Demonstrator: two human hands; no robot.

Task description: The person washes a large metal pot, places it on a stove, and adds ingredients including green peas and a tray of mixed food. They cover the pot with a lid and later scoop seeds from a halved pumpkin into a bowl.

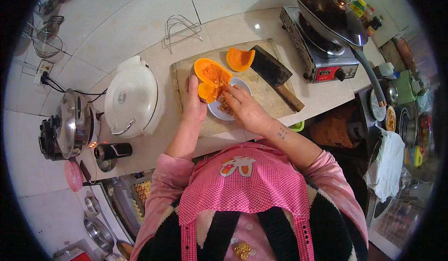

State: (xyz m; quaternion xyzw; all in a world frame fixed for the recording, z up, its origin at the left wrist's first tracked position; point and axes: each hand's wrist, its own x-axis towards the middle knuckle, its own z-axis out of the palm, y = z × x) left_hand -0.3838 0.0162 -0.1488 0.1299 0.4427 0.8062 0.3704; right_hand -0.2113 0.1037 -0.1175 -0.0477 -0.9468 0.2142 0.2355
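My left hand (196, 101) grips a cut piece of orange pumpkin (206, 70) by its outer side, the hollow turned toward my right. The fingers of my right hand (246, 107) are pinched at the stringy pulp (222, 84) on the pumpkin's inner edge. Below them is a white bowl (245, 84) with seeds (225, 106) in it, partly hidden by my right hand. The bowl stands on a wooden cutting board (189, 121). A smaller pumpkin piece (239, 59) lies farther back on the board, touching the blade of a cleaver (271, 66).
A portable gas stove (323, 65) with a lidded wok (322, 16) stands at the right; the wok's handle reaches over the counter edge. At the left are a white electric appliance (131, 96), a glass-lidded pot (70, 124) and a black can (113, 151). A wire rack (182, 31) stands behind.
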